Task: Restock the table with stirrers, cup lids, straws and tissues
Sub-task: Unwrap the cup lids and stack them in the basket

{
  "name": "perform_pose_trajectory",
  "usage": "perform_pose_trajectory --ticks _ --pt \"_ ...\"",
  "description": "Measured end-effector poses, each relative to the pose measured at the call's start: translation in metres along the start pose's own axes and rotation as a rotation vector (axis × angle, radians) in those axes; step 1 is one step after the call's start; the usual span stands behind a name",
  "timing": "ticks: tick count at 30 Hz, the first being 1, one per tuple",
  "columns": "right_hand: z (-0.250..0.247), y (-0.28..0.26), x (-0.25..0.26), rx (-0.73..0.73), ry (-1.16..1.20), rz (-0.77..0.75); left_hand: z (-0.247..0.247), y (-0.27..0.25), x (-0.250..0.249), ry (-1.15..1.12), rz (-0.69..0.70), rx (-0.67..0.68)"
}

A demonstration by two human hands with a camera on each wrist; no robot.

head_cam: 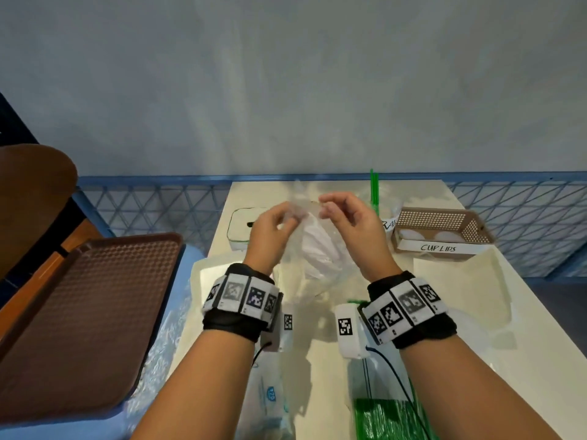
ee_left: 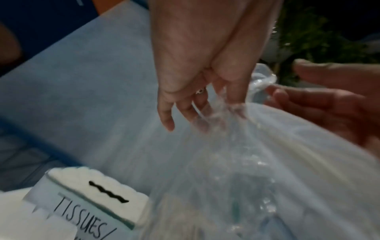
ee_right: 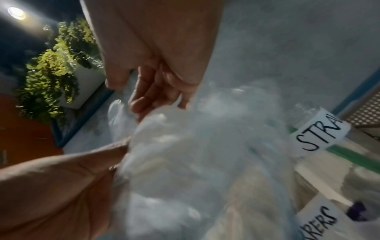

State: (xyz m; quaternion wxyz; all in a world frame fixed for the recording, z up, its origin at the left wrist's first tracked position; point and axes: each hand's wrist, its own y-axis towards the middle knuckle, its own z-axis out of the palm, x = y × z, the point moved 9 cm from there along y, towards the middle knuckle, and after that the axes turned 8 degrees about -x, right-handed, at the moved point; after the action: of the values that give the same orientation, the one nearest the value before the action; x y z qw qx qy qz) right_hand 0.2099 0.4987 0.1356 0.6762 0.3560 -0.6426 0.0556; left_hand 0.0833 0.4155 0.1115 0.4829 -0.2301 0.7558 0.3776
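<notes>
**Both hands on a clear bag above the table**

Far left I see a brown tray point(head_cam: 85, 315) on a blue surface beside the table point(head_cam: 349, 350). Next, at the table's back left, the tissue box point(head_cam: 243, 231); the left wrist view shows its label TISSUES and a dark wavy slot on top.

My left hand point(head_cam: 270, 233) is raised over the table, grip narrow: thumb and fingers pinch the left side of the clear plastic bag point(head_cam: 317, 252) at its top. The little finger sticks out loose in the left wrist view. The bag hangs between both hands, off the table, with white contents inside; too blurry to say whether those are lids or tissues.

My right hand point(head_cam: 349, 223) pinches the bag's top on the right side, grip narrow too, fingers curled on the plastic. The two hands are just beside each other at the bag's mouth.

Near me on the table lie a flat clear packet with blue print point(head_cam: 270, 398) and a pack of green straws point(head_cam: 387, 417). Behind the right hand green straws point(head_cam: 374, 188) stand upright in a holder labelled STRA-, partly hidden. Right of that, the brown perforated basket point(head_cam: 444, 230) labelled CUP LIDS, two white lids point(head_cam: 428, 235) inside. In front of it lies a loose clear plastic sheet point(head_cam: 460, 281). The right wrist view shows a label ending -RERS, low right.
</notes>
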Motion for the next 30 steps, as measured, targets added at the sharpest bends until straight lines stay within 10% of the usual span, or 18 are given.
perform_pose_trajectory --ticks 4,11,17,21,23,26,30 --pt "-0.027 -0.004 -0.032 0.001 -0.374 -0.029 -0.025 0.006 0.018 -0.244 -0.173 -0.146" --pt "-0.027 0.003 -0.045 -0.083 -0.223 0.079 -0.013 0.003 0.013 -0.354 -0.235 -0.062" --pt "-0.059 0.013 -0.051 -0.347 -0.097 0.107 -0.052 0.005 0.054 -0.346 -0.343 -0.296" --pt "-0.04 0.015 -0.045 -0.235 -0.066 0.07 -0.074 0.001 0.051 0.141 -0.29 -0.504" --pt "-0.03 0.014 -0.042 -0.182 -0.081 0.052 -0.082 -0.007 0.007 0.317 -0.018 -0.669" --pt "-0.022 0.014 -0.038 -0.155 -0.072 0.044 -0.039 0.002 -0.033 0.442 0.302 -0.308" --pt "-0.016 0.013 -0.033 -0.13 0.041 0.075 0.008 0.006 -0.006 0.518 0.219 0.132"
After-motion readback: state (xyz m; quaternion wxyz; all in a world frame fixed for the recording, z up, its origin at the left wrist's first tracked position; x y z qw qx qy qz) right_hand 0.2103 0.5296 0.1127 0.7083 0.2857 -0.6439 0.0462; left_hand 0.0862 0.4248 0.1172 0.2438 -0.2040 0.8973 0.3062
